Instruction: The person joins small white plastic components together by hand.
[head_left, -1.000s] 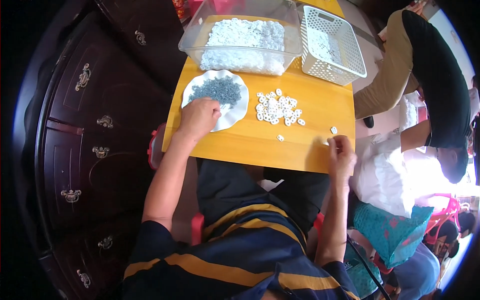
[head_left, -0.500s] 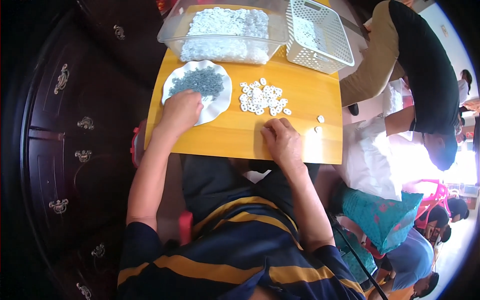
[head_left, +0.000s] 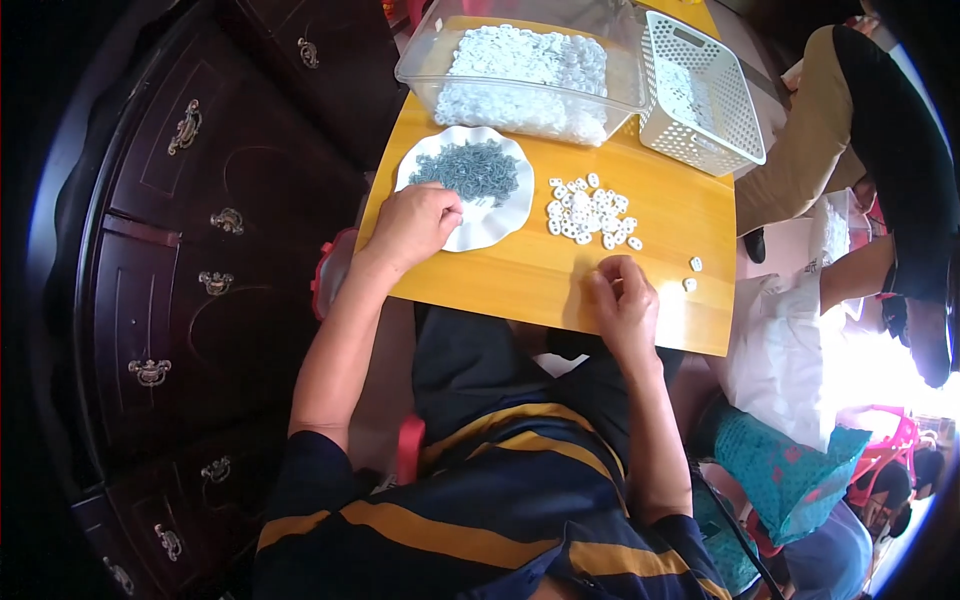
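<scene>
My left hand hovers over the near-left rim of a white scalloped plate. Its thumb and fingers are pinched together, and anything between them is too small to make out. Heaped on the plate are many tiny grey-blue pins or screw-like pieces. Right of the plate lies a loose pile of small white two-holed plastic pieces. Just in front of that pile, near the table's front edge, my right hand has its fingers curled in toward the thumb. Whatever it may hold is hidden.
A clear plastic bin of white pieces stands at the back of the yellow table, beside a white perforated basket. Two white pieces lie apart at right. Dark drawers flank the left; a person is at right.
The whole view has swung, so the table sits farther right in the picture. My left hand has drawn back a little toward the plate's left rim. My right hand has turned slightly, fingers curled.
</scene>
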